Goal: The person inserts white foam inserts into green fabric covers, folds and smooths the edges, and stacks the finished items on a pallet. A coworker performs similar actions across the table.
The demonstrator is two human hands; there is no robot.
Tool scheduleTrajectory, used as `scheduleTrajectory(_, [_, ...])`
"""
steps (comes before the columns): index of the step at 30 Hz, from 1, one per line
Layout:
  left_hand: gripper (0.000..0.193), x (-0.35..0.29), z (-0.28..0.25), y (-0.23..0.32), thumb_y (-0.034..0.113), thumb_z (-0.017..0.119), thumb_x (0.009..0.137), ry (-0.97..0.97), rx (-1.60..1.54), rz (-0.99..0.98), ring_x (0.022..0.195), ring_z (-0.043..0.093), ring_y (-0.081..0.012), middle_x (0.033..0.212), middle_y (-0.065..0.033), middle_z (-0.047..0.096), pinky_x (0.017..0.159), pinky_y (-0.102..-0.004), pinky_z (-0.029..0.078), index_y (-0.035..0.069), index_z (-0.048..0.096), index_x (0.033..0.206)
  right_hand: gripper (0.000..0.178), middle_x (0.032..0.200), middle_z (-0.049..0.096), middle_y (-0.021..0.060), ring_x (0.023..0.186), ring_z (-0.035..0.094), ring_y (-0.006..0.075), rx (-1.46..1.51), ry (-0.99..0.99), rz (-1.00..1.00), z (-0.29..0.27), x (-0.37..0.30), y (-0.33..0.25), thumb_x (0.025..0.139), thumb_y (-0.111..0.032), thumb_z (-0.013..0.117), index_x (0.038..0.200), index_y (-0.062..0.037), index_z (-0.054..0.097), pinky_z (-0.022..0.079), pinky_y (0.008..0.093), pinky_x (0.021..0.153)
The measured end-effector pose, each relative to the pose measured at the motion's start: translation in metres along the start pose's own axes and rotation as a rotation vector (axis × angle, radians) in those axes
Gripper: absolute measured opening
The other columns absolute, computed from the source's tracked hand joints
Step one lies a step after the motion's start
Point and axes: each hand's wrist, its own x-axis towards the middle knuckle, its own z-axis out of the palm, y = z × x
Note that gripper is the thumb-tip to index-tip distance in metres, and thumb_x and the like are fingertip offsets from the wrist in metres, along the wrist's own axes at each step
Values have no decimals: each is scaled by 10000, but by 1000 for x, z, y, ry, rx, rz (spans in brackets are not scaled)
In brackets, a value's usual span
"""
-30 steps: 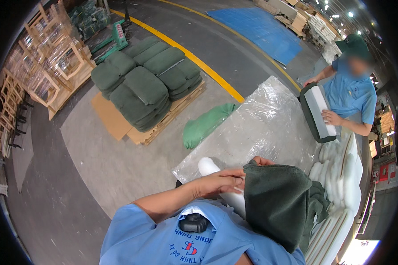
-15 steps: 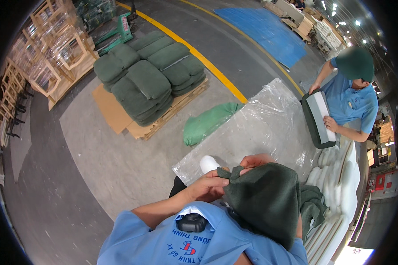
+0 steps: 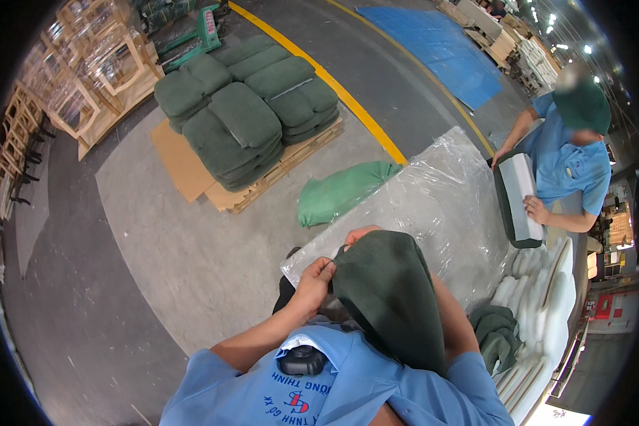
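A dark green fabric cover [image 3: 394,295] hangs in front of my chest, draped over my right forearm. My left hand [image 3: 314,282] pinches its edge between thumb and fingers at the upper left corner. Close beside it, my right hand [image 3: 360,233] grips the top edge of the same cover; the cloth hides most of that hand. More dark green cloth [image 3: 495,337] lies crumpled to the right of my right arm, against a stack of white cushion pads [image 3: 539,298].
Clear plastic sheeting [image 3: 440,195] spreads ahead, with a green sack [image 3: 344,192] at its left. Dark green cushions [image 3: 245,113] are piled on a pallet [image 3: 298,162]. At right a co-worker [image 3: 564,160] holds a white-and-green cushion [image 3: 520,195]. Wooden chair frames [image 3: 113,64] stand far left.
Both hands have moved up and left with the cover, which now hangs longer and narrower. The crumpled cloth at right is more exposed. The co-worker's head has turned.
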Motion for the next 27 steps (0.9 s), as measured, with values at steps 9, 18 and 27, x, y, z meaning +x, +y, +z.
scheduleTrajectory(9, [204,51,-21,-41,221,566,1137,138,116,-154,707,523,-100,821,23,603,580,-297,448,82,654,1018,381,1125,741,98,956,680,177,-363,193,-352,-23,38,53,979,-208,687,1328,-54,678,560,376,914])
scheduleTrajectory(18, [151,78,-38,-44,-25,517,1013,-22,365,-97,661,553,-116,809,-10,607,570,-315,466,68,626,965,427,1082,734,42,890,666,167,-109,138,340,-84,0,66,920,-205,734,1310,-39,678,526,344,744])
scheduleTrajectory(27, [240,78,-26,-19,-90,571,960,-94,513,-132,683,649,-156,916,-92,732,591,-307,517,-31,685,1163,478,1025,719,103,1078,719,258,-541,769,8,-57,-5,47,914,-224,825,1319,-39,651,559,424,844])
